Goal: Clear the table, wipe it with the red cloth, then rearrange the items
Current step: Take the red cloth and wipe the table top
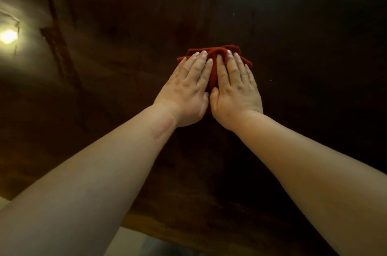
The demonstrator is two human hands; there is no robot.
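Both hands flat on the red cloth (213, 61), centre of frame, slightly right of middle. Left hand (184, 88) palm down, fingers straight and close together, pressing the cloth's left half. Right hand (236, 88) same pose, palm down, fingers straight, pressing the right half. Thumbs meet between the hands at the lower edge of the cloth; index fingers run nearly side by side with a strip of red showing between them. Nothing pinched or gripped.

Cloth is bunched and folded, lying on the dark wooden table (117, 71); its folds stick out past the fingertips toward the top of the frame and out beside both hands. Most of it is hidden under the palms.

Both forearms bare, coming in from lower left and lower right corners, converging on the cloth.

Table surface is glossy dark brown and fills almost the whole frame. Bright light reflections (8, 36) on it at the left edge and upper left corner. Table's near edge runs diagonally across the bottom of the frame; a paler floor (129, 241) shows below it, blurred.
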